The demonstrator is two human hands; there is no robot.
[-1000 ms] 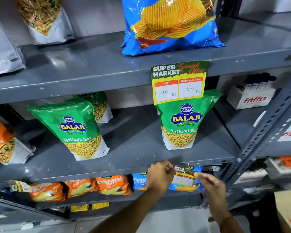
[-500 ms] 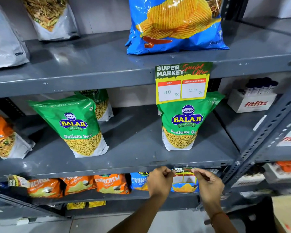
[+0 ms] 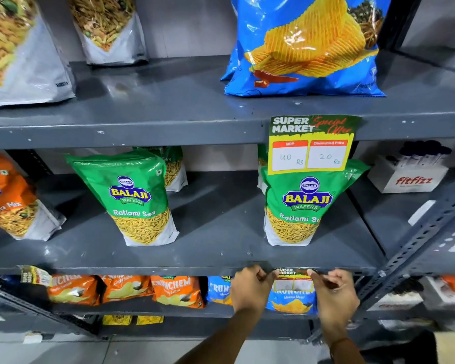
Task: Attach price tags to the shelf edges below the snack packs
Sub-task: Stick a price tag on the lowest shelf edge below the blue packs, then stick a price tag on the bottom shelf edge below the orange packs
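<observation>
- Both hands have come up since a second ago: the tag (image 3: pixel 294 281), then held loose below the shelf edge (image 3: pixel 142 269), now sits flat against it, top strip on the edge.
- Left hand (image 3: pixel 250 291) pinches the tag's left top corner, thumb and fingers closed on it.
- Right hand (image 3: pixel 335 298) pinches the right top corner, same grip, other fingers curled.
- Tag is at 6 o'clock from the right green pack (image 3: pixel 304 206) (directly below it, middle shelf).
- Its two price boxes look blank, though blur makes that hard to confirm.
- Behind the tag: a blue pack (image 3: pixel 292 303) on the bottom shelf, partly covered.
- At 12 o'clock from the green pack, a fixed tag (image 3: pixel 311 144) hangs on the upper shelf edge, reads 40 Rs / 20 Rs.
- At 9 o'clock, second green pack (image 3: pixel 137 195); no tag on the edge under it.
- Crumpled tag (image 3: pixel 34 275) hangs on the edge far left.
</observation>
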